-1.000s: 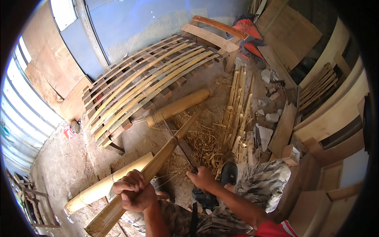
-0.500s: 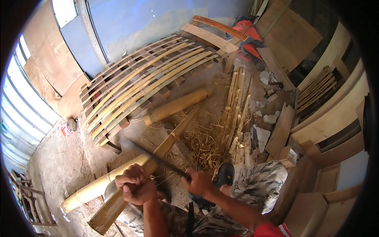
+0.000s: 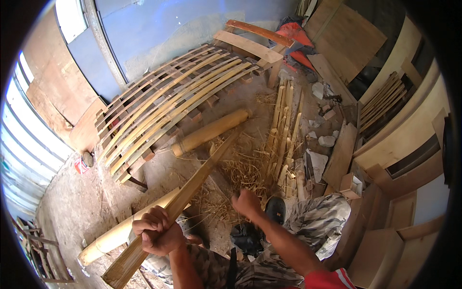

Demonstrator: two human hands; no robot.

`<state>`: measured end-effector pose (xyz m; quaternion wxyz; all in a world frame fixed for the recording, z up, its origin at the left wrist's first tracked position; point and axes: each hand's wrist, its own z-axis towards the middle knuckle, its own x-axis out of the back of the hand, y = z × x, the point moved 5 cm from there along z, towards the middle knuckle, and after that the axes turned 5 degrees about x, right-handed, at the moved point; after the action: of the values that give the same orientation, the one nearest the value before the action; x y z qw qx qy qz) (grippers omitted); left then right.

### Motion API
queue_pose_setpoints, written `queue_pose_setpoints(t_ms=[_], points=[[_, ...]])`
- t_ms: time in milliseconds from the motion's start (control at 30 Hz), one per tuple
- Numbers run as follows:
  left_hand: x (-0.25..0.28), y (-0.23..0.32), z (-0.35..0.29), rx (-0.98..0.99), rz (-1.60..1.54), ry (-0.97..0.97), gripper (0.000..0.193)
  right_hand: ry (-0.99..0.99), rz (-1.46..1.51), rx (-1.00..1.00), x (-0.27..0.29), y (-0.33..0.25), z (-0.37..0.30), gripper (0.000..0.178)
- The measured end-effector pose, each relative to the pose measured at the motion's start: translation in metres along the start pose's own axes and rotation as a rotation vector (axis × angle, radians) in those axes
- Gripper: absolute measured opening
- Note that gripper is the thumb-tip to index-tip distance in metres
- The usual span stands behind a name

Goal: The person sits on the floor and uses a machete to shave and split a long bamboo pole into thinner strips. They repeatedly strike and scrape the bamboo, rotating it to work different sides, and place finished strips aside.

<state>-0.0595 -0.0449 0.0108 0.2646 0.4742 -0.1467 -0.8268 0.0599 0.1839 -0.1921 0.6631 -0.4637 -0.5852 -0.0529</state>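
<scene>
My left hand (image 3: pixel 158 231) is closed round the near part of a long split bamboo slat (image 3: pixel 193 179), which slants from the lower left up toward the middle. My right hand (image 3: pixel 248 204) is a closed fist to the right of the slat, apart from it. It holds the knife; the blade is hard to make out against the floor. Under the slat at the left lies a thick bamboo pole (image 3: pixel 108 239). Beyond it rests a shorter bamboo length (image 3: pixel 211 131). Curly shavings (image 3: pixel 243 171) cover the floor ahead of my right hand.
A low slatted bamboo frame (image 3: pixel 175 103) stands by the blue wall. Bamboo strips (image 3: pixel 284 130) lie right of the shavings, near rubble (image 3: pixel 327 141). Wooden panels and a small box (image 3: pixel 351 185) line the right side. My shoe (image 3: pixel 275 210) is near my right hand.
My right hand has moved slightly up and right; the knife, earlier crossing the slat, is now away from it. My left hand and the slat's near end have shifted a little left.
</scene>
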Motion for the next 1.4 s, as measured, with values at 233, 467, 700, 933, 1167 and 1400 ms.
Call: queue_pose_setpoints(t_ms=[233, 467, 700, 933, 1167, 1400], points=[[0.018, 0.002, 0.008, 0.002, 0.048, 0.116, 0.029, -0.053, 0.054, 0.419, 0.034, -0.071, -0.052, 0.029], [0.007, 0.004, 0.005, 0.034, 0.011, -0.033, 0.027, 0.024, 0.172, 0.372, 0.016, -0.079, -0.036, 0.023], [-0.007, 0.002, -0.005, 0.037, 0.017, -0.068, 0.028, -0.048, 0.201, 0.2, 0.004, -0.05, -0.01, 0.029], [-0.006, 0.001, -0.006, 0.037, 0.069, -0.072, 0.03, -0.002, 0.253, 0.372, 0.02, -0.082, -0.03, 0.027], [-0.001, -0.004, -0.005, 0.036, 0.069, -0.04, 0.03, 0.061, 0.143, 0.486, 0.018, -0.076, -0.026, 0.026], [-0.001, -0.01, -0.003, 0.058, 0.032, 0.008, 0.026, 0.025, 0.191, 0.343, -0.002, -0.045, -0.006, 0.03]])
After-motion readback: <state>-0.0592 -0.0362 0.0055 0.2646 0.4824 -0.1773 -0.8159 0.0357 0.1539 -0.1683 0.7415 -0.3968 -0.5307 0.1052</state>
